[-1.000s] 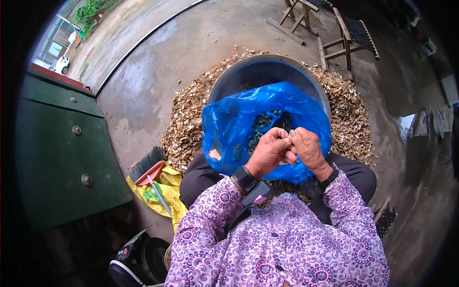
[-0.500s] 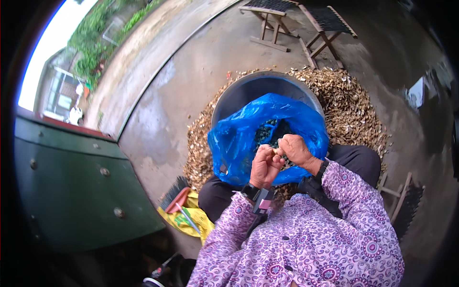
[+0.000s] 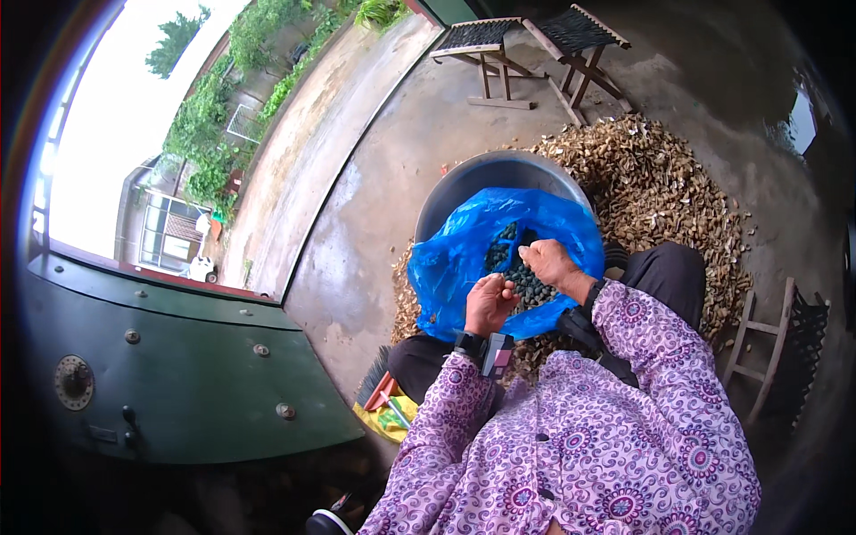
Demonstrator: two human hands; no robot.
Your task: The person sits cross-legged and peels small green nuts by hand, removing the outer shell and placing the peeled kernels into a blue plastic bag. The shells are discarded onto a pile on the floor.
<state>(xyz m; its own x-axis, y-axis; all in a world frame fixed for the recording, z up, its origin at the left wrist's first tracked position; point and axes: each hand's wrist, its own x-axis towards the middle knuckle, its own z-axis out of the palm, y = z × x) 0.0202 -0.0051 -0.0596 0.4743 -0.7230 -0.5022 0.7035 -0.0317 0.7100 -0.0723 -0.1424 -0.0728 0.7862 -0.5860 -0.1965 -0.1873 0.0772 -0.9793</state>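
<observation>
Shells [image 3: 651, 169] lie heaped on the floor [image 3: 352, 250]; plenty of dark pieces [image 3: 530, 287] are left in the blue bag [image 3: 459, 241]. Left hand [image 3: 489, 304] and right hand [image 3: 553, 266] curl, apart; whether they clamp anything, one cannot tell.

Grey-brown floor [image 3: 352, 241]: heaped pale-brown shells [image 3: 673, 183], metal basin [image 3: 453, 193] among them, three wooden-framed stools [image 3: 578, 32], yellow bag [image 3: 382, 423]
</observation>
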